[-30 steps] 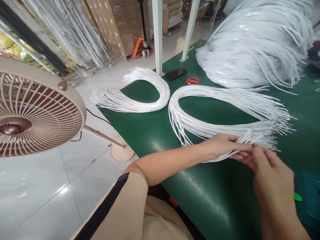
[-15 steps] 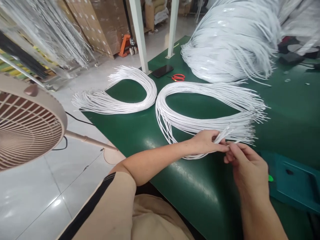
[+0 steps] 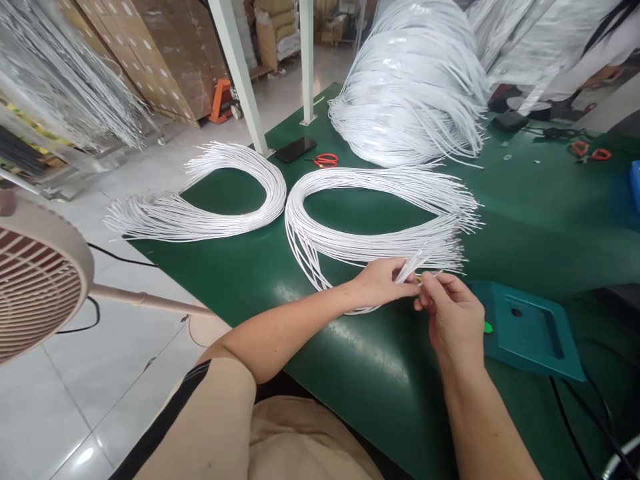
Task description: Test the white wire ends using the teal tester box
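Left hand: the left hand (image 3: 383, 281) has thumb and fingers closed round a small bunch (image 3: 413, 262) of white wires, its ends slanting up out of the grip.
Right hand: the right hand (image 3: 454, 310) pinches a wire end (image 3: 438, 273) between thumb and forefinger, the other fingers curled; its fingertips are just beside the left thumb.
Bunch: over the bench (image 3: 360, 373), in front of the near side of the large loop; its tail bends down and left behind the left wrist.
Large loop: the large loop (image 3: 320, 237) of white wires lies mid-bench, ends to the right, a few strands splayed at its near left.
Small loop: the small loop (image 3: 273, 200) lies by the bench's left corner, ends to the left, some past the edge.
Far edge: a tall heap (image 3: 410, 93) of white wires near the far corner; red scissors (image 3: 327, 160) and a phone (image 3: 296, 149) between it and a post (image 3: 240, 80).
Right side: a teal tray (image 3: 533, 327) beyond the right hand, and orange scissors (image 3: 595, 154) farther back, near a person (image 3: 607, 57).
Floor: a fan (image 3: 40, 273) stands off the bench's left edge.
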{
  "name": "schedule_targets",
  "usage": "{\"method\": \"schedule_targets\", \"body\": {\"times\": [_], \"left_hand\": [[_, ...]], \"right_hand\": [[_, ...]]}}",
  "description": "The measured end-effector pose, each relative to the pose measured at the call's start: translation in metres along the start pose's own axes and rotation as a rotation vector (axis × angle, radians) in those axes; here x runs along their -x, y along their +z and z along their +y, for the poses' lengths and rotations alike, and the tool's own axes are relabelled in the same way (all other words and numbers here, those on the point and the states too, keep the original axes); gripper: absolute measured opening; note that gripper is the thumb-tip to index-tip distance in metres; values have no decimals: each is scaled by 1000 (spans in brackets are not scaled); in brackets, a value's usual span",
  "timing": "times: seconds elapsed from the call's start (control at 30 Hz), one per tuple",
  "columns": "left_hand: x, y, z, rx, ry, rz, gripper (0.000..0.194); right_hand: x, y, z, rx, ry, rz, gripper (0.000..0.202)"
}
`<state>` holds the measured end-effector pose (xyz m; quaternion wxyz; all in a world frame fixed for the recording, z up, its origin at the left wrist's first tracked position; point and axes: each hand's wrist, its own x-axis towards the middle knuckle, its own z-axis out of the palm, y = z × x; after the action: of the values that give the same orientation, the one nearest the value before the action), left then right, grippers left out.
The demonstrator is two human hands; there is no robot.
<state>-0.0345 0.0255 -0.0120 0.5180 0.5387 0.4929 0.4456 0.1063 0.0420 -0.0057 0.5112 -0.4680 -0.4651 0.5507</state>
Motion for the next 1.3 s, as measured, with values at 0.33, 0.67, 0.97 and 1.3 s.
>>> {"method": "schedule_targets", "body": {"times": [0.33, 0.67, 0.97, 1.3], "left_hand": [[2, 0, 6, 59, -67, 61, 17], [4, 0, -4, -35, -61, 77, 17], [7, 2, -2, -120, -35, 61, 20], [9, 5, 2, 26, -38, 95, 24]], "right_hand": [[0, -2, 7, 100, -31, -33, 19], [7, 0, 4, -177, 157, -72, 22], [7, -3, 5, -143, 118, -70, 20], [5, -3, -2, -413, 374, -115, 15]]}}
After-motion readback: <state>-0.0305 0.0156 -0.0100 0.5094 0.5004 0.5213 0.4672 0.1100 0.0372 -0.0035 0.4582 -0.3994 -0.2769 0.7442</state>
